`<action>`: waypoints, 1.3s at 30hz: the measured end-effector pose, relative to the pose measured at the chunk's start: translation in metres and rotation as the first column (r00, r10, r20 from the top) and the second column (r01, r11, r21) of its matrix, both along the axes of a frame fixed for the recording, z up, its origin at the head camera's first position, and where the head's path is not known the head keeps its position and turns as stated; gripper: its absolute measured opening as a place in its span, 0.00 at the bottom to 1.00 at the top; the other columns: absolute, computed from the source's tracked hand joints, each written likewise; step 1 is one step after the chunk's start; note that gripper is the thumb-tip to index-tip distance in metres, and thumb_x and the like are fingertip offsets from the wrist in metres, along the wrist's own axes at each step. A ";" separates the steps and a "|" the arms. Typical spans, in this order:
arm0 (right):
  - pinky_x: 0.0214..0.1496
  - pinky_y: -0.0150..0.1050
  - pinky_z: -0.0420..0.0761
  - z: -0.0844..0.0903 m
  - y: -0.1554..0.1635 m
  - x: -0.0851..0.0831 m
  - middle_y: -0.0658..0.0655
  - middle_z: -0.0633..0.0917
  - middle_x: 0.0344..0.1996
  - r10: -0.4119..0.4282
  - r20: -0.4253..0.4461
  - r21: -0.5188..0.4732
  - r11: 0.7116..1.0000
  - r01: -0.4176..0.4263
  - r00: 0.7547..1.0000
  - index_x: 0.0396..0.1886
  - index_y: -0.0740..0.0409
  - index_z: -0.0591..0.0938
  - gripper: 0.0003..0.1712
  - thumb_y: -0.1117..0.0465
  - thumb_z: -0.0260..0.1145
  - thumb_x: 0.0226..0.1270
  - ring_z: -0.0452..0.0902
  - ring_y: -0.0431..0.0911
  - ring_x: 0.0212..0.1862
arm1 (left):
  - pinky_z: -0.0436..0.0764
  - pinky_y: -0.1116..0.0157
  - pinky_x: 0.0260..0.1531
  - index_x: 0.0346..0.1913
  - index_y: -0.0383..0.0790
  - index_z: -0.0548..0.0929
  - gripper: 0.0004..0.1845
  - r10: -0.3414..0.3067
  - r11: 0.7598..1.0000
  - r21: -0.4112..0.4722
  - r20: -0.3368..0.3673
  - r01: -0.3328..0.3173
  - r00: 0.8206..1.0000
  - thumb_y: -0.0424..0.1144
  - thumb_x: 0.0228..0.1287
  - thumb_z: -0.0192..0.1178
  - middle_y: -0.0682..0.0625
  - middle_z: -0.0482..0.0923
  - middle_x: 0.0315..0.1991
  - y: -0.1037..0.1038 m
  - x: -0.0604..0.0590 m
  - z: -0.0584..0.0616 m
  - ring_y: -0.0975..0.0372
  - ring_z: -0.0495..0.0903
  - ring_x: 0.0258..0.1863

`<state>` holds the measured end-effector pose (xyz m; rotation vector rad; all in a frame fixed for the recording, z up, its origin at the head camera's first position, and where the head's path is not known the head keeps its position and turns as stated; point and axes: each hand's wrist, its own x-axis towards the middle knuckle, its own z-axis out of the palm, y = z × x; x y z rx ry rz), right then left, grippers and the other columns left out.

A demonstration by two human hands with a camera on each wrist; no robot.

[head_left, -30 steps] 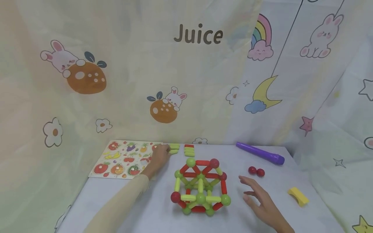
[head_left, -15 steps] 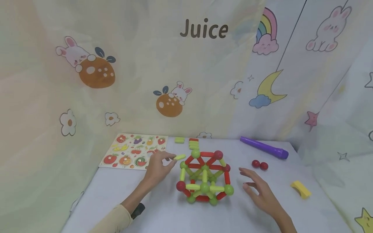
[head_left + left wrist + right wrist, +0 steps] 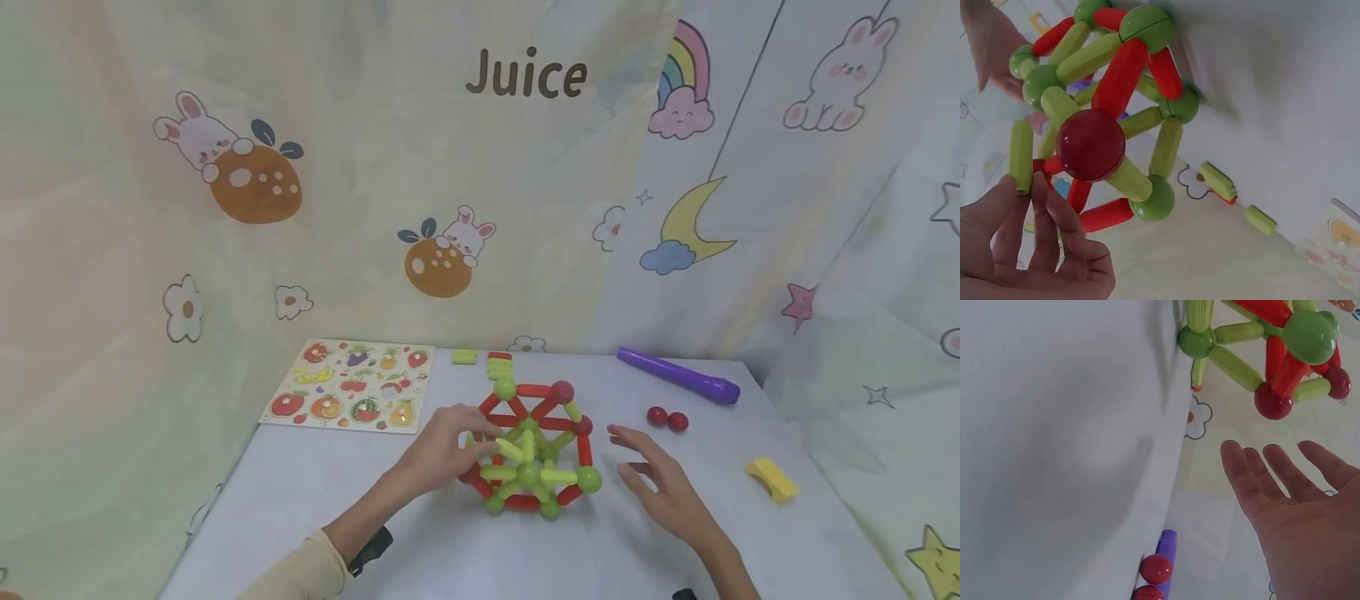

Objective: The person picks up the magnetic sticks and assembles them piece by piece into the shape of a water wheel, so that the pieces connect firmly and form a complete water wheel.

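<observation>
My left hand pinching a ribbed green plastic rod against the glossy ball-and-stick frame mid-table, my right hand spread flat, empty, just beside it

Two loose red balls, one purple tube, one puzzle board.

Left hand reaches forward from a cream sleeve, thumb and fingertips pinched together on something small, wrist strap showing under the forearm, while right hand hovers palm down with fingers straight and spread, forearm angled in from lower right.
</observation>
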<state>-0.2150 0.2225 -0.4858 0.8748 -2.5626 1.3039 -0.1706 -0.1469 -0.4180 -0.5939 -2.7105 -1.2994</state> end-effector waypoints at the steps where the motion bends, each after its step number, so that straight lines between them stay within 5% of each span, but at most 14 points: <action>1: 0.57 0.32 0.85 0.000 0.000 0.000 0.64 0.80 0.71 -0.001 0.003 0.002 1.000 0.001 1.000 0.79 0.53 0.73 0.30 0.63 0.65 0.82 0.78 0.35 0.67 | 0.84 0.66 0.39 0.53 0.49 0.94 0.10 -0.007 1.000 -0.004 0.001 0.007 1.000 0.39 0.72 0.73 0.66 0.84 0.36 0.002 -0.001 0.000 0.65 0.79 0.41; 8: 0.57 0.32 0.85 0.000 -0.001 -0.003 0.59 0.80 0.72 -0.007 0.019 0.013 1.000 0.007 1.000 0.79 0.52 0.73 0.29 0.62 0.65 0.82 0.81 0.49 0.67 | 0.83 0.70 0.37 0.51 0.47 0.95 0.09 -0.024 0.999 -0.044 -0.017 0.023 1.000 0.38 0.72 0.73 0.64 0.84 0.36 0.007 -0.005 -0.001 0.64 0.78 0.41; 16: 0.57 0.35 0.86 -0.002 -0.003 -0.005 0.65 0.79 0.71 -0.004 0.045 0.012 1.000 0.003 0.999 0.79 0.55 0.73 0.29 0.61 0.65 0.82 0.79 0.61 0.67 | 0.86 0.62 0.44 0.53 0.43 0.94 0.10 -0.022 0.999 0.028 -0.025 0.022 0.999 0.36 0.72 0.72 0.62 0.87 0.39 0.012 -0.008 -0.006 0.61 0.82 0.43; 21: 0.57 0.34 0.86 -0.003 -0.003 -0.006 0.64 0.80 0.71 -0.009 0.045 0.008 1.000 0.009 0.999 0.78 0.52 0.73 0.29 0.61 0.66 0.82 0.80 0.60 0.66 | 0.86 0.62 0.44 0.53 0.46 0.94 0.10 -0.005 0.999 0.047 0.000 0.005 1.000 0.38 0.72 0.73 0.64 0.86 0.38 0.012 -0.009 -0.009 0.66 0.81 0.41; 26: 0.57 0.34 0.86 -0.003 -0.001 -0.007 0.62 0.80 0.71 -0.002 0.045 0.000 1.000 0.002 0.999 0.79 0.51 0.73 0.30 0.61 0.66 0.82 0.81 0.52 0.67 | 0.85 0.60 0.46 0.55 0.51 0.94 0.12 -0.033 0.999 0.039 0.021 0.032 0.999 0.43 0.72 0.73 0.66 0.87 0.40 0.000 -0.017 -0.004 0.60 0.83 0.44; 31: 0.56 0.33 0.86 -0.002 0.005 -0.008 0.59 0.80 0.71 -0.006 0.028 -0.013 1.000 0.006 1.000 0.79 0.50 0.73 0.30 0.63 0.66 0.81 0.80 0.37 0.66 | 0.82 0.64 0.42 0.51 0.49 0.94 0.09 0.040 0.997 0.068 -0.035 -0.037 0.999 0.41 0.72 0.73 0.61 0.90 0.42 -0.035 -0.056 -0.007 0.60 0.84 0.43; 35: 0.55 0.32 0.85 -0.002 0.009 -0.008 0.58 0.81 0.70 -0.032 0.020 -0.021 0.999 0.032 0.999 0.79 0.49 0.73 0.30 0.63 0.66 0.81 0.79 0.34 0.66 | 0.86 0.60 0.43 0.48 0.40 0.94 0.07 0.189 0.982 0.041 -0.105 -0.186 0.976 0.33 0.71 0.72 0.49 0.92 0.45 -0.054 -0.109 -0.030 0.57 0.87 0.43; 39: 0.55 0.32 0.85 -0.005 0.009 -0.005 0.61 0.81 0.70 -0.030 0.052 -0.026 0.999 0.031 0.998 0.79 0.51 0.74 0.29 0.63 0.64 0.82 0.80 0.37 0.66 | 0.87 0.52 0.51 0.53 0.32 0.90 0.11 0.312 0.945 -0.083 -0.054 -0.315 0.949 0.30 0.72 0.69 0.41 0.89 0.53 -0.063 -0.148 -0.053 0.48 0.87 0.51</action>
